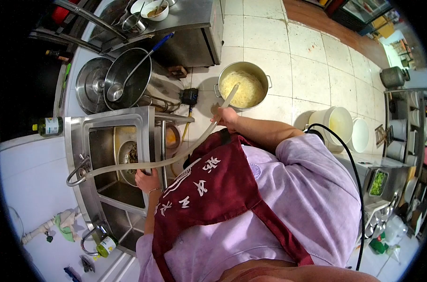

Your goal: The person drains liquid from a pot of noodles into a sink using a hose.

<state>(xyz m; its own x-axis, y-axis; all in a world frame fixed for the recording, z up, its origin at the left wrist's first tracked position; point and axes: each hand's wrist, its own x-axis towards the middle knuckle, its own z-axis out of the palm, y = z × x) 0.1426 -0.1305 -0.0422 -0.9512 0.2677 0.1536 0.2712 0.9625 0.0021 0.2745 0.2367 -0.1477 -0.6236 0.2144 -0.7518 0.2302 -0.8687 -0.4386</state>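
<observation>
In the head view the setting-up looks done — the hose (pixel 201 139) runs from the tap (pixel 68 177) across the sink (pixel 148 136) to the pot (pixel 260 75) on the floor (pixel 270 33), its end inside at the pale noodles (pixel 247 95), with the right hand (pixel 225 116) wrapped around it — yet whether water flows, and so how much is left, I cannot tell. The left hand (pixel 148 180) is at the sink's edge, just beside the hose, its grip unclear. A bowl (pixel 123 155) with dark bits (pixel 133 154) sits in the sink, the tall pot (pixel 117 70) nearby has a ladle (pixel 114 92) inside, and a white bowl (pixel 162 15) of brown food (pixel 156 11) stands on the desk (pixel 194 19).
</observation>
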